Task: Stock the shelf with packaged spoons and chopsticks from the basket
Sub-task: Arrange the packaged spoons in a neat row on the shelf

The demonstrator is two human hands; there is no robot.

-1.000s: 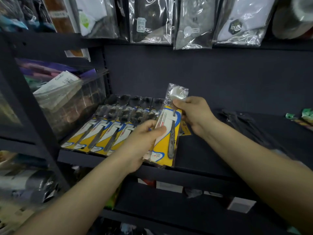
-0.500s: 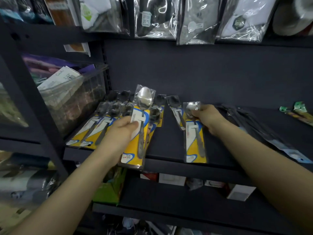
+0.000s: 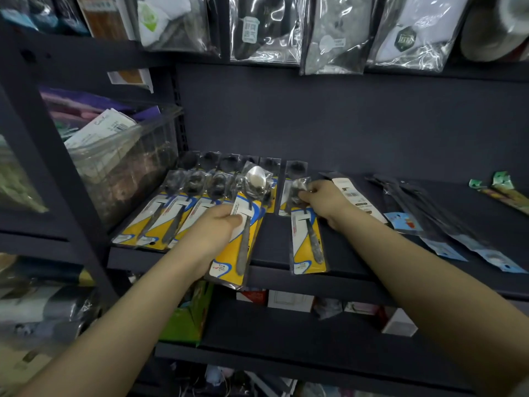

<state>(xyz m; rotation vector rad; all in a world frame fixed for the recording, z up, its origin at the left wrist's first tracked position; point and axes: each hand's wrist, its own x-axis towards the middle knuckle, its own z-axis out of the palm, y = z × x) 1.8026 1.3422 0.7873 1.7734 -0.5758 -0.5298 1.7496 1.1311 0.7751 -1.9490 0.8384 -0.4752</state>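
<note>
spoon packs lying in overlapped row at shelf left, handles toward front lip. left hand holding spare stack, fingers pinching, feeding supply. right hand fingers pinching single pack, starting new column; bare gap between. chopstick packs lying farther right.

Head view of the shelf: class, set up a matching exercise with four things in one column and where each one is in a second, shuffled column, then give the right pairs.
Things
1. left hand
2. right hand
3. clear bin
4. chopstick packs

Places
A. on the shelf, right of the spoons
B. pinching the top of a spoon pack lying alone on the shelf
C. in the next bay, left of the spoons
D. holding a stack of spoon packs over the shelf's front edge

Pairs: 1-D, 2-B, 3-C, 4-A
</note>
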